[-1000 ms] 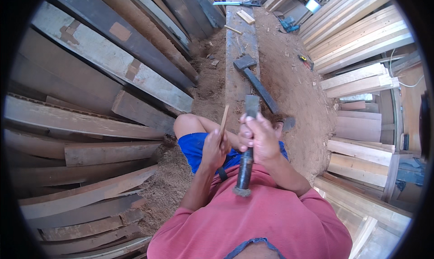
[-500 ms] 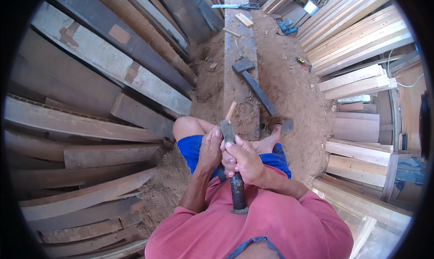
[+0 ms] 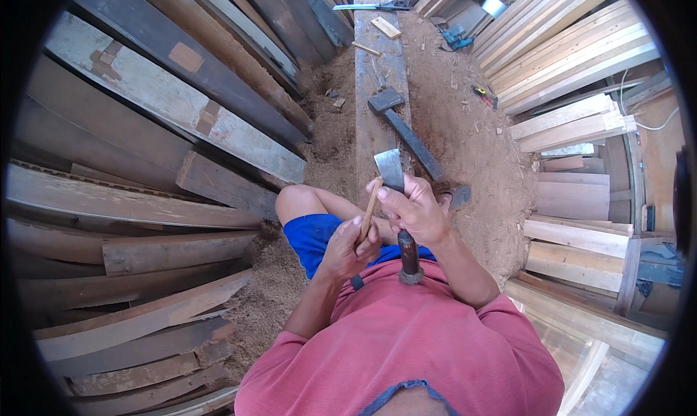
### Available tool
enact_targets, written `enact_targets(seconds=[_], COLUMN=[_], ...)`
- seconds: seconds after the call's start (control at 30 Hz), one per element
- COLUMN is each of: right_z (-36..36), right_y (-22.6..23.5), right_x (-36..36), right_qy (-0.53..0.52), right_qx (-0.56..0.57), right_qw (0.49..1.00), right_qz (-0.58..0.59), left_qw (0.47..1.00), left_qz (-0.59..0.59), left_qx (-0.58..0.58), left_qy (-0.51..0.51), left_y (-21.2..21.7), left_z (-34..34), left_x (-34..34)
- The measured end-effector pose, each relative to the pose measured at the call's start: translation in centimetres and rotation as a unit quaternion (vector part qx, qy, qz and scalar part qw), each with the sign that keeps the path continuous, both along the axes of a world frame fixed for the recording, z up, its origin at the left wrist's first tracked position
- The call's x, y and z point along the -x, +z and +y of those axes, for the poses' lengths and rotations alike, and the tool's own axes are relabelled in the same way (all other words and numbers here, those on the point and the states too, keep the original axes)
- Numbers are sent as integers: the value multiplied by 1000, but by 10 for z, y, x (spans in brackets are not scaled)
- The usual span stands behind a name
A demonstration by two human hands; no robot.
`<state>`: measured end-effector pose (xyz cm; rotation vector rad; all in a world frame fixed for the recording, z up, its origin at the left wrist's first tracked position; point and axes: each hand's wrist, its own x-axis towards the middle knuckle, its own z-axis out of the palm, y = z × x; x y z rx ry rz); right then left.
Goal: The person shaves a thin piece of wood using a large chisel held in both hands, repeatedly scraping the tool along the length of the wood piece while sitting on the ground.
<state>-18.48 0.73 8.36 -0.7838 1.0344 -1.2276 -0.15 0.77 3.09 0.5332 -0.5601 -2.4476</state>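
A thin wooden stick (image 3: 369,211) stands up from my left hand (image 3: 350,249), whose fingers are closed around its lower end. Just right of it, my right hand (image 3: 421,213) grips a wide-bladed chisel (image 3: 390,169) near the base of the blade. The chisel's bare metal edge points away from me, and its dark handle (image 3: 409,253) points back toward my chest. My right thumb and fingertips lie close to the stick's upper end; I cannot tell whether they pinch it. Beyond my hands a dark mallet (image 3: 414,136) rests on the narrow plank bench (image 3: 369,144).
A handsaw (image 3: 372,6), a small wood block (image 3: 385,27) and thin offcuts lie farther along the bench. Old boards (image 3: 167,96) crowd the left; pale planks (image 3: 573,53) are stacked right. A blue power tool (image 3: 456,38) and a yellow-and-red tool (image 3: 482,94) lie on the sawdust-covered ground.
The chisel has turned and moved right, its blade now apart from the stick. My left hand has come down and nearer, and the stick shows at greater length.
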Motion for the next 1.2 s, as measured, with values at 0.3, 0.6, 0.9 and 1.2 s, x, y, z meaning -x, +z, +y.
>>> enact_targets(seconds=[0.3, 0.6, 0.9, 1.2], right_z=[-2, 2, 28, 33], right_y=[-10, -11, 20, 29], right_x=[6, -23, -64, -61], right_qy=[-22, -171, 49, 58], right_qx=[0, -72, -165, -132], right_qw=[1000, 954, 946, 962], right_qz=[0, -234, -276, -230], left_qw=[999, 997, 941, 927], left_qz=[-3, -53, -249, -221], left_qx=[35, 36, 200, 262], left_qy=[-4, 51, 112, 150], left_y=[-7, -12, 3, 27], left_z=[-9, -38, -54, -36], left_x=[16, 19, 7, 10])
